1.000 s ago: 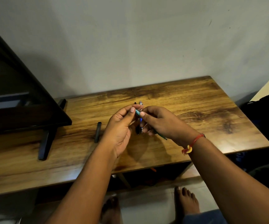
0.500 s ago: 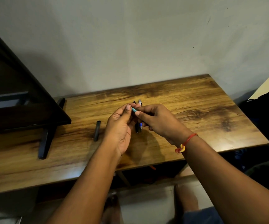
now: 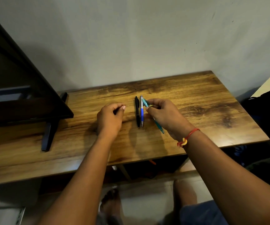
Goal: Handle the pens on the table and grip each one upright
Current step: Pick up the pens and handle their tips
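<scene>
My right hand (image 3: 165, 116) pinches a teal pen (image 3: 159, 127), which slants from upper left near my fingertips down to the right under my palm, just above the wooden table (image 3: 212, 111). A black pen (image 3: 137, 111) and a blue-and-white pen (image 3: 141, 112) lie side by side on the table, just left of my right hand. My left hand (image 3: 110, 118) hovers further left, apart from all the pens, fingers loosely curled and holding nothing.
A dark screen (image 3: 17, 88) stands at the table's left end on a black foot (image 3: 48, 137). A grey wall runs close behind the table. Dark bags sit past the right edge. Bare feet show on the floor below the front edge.
My left hand has let go of the teal pen and moved left. My right hand keeps the pen and has shifted right, uncovering the two pens lying on the table.
</scene>
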